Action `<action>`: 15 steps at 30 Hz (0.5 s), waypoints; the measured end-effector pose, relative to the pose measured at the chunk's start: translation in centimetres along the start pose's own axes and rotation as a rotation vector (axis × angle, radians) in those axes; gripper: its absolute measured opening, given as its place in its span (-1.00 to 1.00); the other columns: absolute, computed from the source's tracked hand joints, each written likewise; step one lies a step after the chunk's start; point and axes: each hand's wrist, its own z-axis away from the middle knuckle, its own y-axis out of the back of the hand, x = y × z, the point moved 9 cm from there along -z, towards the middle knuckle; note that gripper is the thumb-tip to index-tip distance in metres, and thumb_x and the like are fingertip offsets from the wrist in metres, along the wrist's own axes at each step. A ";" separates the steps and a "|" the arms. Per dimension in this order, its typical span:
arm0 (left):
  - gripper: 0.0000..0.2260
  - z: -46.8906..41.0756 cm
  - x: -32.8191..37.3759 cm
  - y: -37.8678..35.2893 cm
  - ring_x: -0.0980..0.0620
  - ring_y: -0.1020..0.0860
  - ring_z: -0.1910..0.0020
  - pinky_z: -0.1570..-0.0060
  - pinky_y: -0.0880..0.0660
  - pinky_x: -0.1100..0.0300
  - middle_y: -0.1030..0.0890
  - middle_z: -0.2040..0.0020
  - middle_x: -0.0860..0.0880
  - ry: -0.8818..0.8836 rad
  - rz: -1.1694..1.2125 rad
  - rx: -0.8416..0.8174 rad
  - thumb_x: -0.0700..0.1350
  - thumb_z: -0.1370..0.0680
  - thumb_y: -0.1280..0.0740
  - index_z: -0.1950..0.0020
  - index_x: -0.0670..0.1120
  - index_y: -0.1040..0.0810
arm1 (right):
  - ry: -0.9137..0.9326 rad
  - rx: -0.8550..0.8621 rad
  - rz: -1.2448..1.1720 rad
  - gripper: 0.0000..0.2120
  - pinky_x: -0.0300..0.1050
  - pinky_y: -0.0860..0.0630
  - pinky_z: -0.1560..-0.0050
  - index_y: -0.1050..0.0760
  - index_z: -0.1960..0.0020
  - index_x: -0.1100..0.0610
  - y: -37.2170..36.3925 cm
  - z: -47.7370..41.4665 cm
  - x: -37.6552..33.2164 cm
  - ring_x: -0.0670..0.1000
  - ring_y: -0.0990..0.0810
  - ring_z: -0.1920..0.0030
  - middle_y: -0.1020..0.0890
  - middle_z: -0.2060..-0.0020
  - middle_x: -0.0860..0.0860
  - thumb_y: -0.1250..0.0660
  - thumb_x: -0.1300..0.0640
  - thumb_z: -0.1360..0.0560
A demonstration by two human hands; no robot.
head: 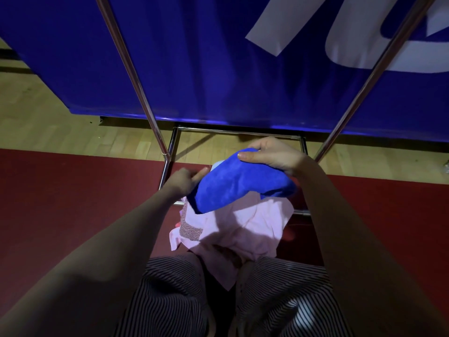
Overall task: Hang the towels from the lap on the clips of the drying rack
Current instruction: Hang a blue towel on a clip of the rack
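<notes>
A blue towel (233, 181) is held up over my knees. My right hand (272, 154) grips its upper edge, thumb on top. My left hand (184, 181) pinches its lower left side. Under it a pink towel (240, 229) with a patterned strip lies across my lap, hanging down between my striped trouser legs. The drying rack (150, 113) stands right in front, two slanted chrome poles rising past the top of the frame and a chrome base frame on the floor. Its clips are out of view.
A large blue banner (218, 69) with white shapes hangs behind the rack. The floor is wood farther off and dark red (73, 190) nearer to me. The rack's right pole (371, 76) slants up to the right.
</notes>
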 end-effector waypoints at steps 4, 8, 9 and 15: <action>-0.66 0.9 5.4 1.0 0.14 -0.52 0.03 0.03 -0.45 0.35 -0.55 -0.07 -0.08 -0.295 0.375 -0.033 -0.02 -0.59 -0.20 -0.33 -0.12 -0.41 | 0.022 -0.071 0.008 -0.82 -0.16 -0.41 0.21 -0.55 0.09 0.26 -0.4 0.0 -0.6 -0.02 -0.51 0.25 -0.55 0.24 0.11 -0.36 0.12 -0.49; -0.21 3.5 11.2 -0.8 0.30 -0.46 -0.21 -0.18 -0.36 0.44 -0.51 -0.27 0.06 -0.456 0.352 -0.339 0.44 -0.38 -0.17 -0.37 -0.12 -0.40 | 0.027 -0.109 -0.001 -0.81 -0.20 -0.42 0.23 -0.55 0.09 0.25 -0.5 -0.1 -0.5 -0.11 -0.52 0.33 -0.56 0.28 0.04 -0.39 0.11 -0.46; -0.16 4.0 12.1 -1.0 0.32 -0.49 -0.15 -0.14 -0.37 0.45 -0.56 -0.20 0.11 -0.479 0.375 -0.372 0.46 -0.34 -0.19 -0.33 -0.17 -0.42 | 0.035 -0.119 -0.016 -0.73 -0.20 -0.43 0.21 -0.54 0.02 0.33 -0.5 -0.2 -0.6 -0.10 -0.53 0.31 -0.57 0.26 0.06 -0.40 0.11 -0.45; -0.45 4.2 12.5 -1.8 0.27 -0.56 0.23 0.20 -0.47 0.41 -0.65 0.23 0.17 -0.392 0.558 -0.427 0.35 -0.24 -0.42 0.04 -0.06 -0.56 | 0.077 -0.153 -0.106 -0.79 -0.30 -0.52 0.22 -0.58 0.12 0.12 -0.3 0.2 -1.2 -0.15 -0.61 0.28 -0.66 0.32 -0.08 -0.33 0.02 -0.33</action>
